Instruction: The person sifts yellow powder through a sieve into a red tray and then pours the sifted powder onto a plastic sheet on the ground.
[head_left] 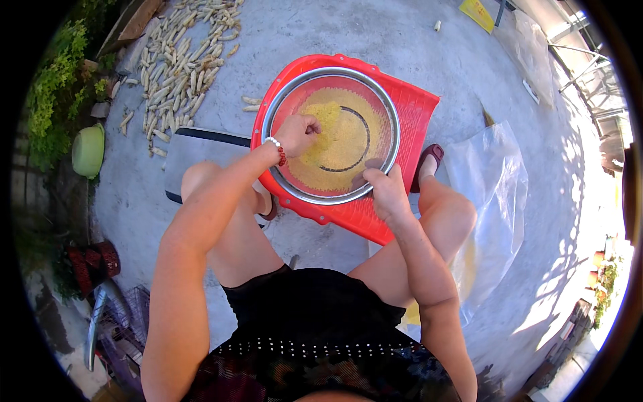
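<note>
A round metal-rimmed sieve (395, 114) rests in a red plastic scoop-shaped tray (418, 110) in front of me. Fine yellow meal (345, 137) lies in the sieve, heaped more thickly beside my left hand. My left hand (298, 139), with a beaded bracelet (280, 153) at its wrist, is over the left part of the sieve. Its fingers are curled in; whatever is between them is hidden. At the near right, my right hand (390, 194) grips the sieve's rim, thumb on top.
My bare knees flank the tray. Many pale corn cobs (177, 74) lie on the concrete at the far left, near a green basin (88, 151). A clear plastic bag (499, 201) lies to the right. A yellow object (477, 13) sits at the far right.
</note>
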The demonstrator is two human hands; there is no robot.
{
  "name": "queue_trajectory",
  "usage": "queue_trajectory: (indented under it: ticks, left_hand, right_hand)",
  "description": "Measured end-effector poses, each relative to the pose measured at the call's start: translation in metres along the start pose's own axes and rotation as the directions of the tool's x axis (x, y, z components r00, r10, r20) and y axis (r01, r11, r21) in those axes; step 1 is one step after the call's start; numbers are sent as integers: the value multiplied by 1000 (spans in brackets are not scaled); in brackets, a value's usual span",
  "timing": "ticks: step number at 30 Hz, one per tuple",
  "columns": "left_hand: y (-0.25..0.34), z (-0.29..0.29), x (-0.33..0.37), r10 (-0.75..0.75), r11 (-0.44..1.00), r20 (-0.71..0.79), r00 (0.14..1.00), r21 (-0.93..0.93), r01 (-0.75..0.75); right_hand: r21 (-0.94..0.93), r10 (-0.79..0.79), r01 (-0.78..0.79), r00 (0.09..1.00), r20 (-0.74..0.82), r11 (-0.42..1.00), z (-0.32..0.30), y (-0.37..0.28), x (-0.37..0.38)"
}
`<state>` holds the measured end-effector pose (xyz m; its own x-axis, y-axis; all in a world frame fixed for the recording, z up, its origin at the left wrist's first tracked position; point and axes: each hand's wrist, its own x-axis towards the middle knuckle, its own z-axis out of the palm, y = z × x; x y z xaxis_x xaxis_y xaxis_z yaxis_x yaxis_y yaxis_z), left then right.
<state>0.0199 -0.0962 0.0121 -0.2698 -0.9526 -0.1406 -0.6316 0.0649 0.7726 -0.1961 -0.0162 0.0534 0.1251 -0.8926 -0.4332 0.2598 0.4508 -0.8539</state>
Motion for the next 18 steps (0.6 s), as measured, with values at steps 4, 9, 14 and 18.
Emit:
queue_trajectory:
  ticks: [4,9,14,18]
  left_hand:
    - [0,15,-9,36,992,18,999,120,-38]
    - [10,21,-12,167,962,48,985,211,-174]
    - [16,30,-6,240,950,-31,970,213,-228]
    - [21,33,1,180,972,-60,982,163,-168]
  right_hand:
    - [-23,2,-2,1000,1,1000,2,-1,-2]
    - [-10,9,-9,1000,-16,1000,8,-1,-2]
    - [-15,18,-17,1000,2,1000,8,-1,-2]
    - [7,24,-24,1000,1,1000,10,-2,-3]
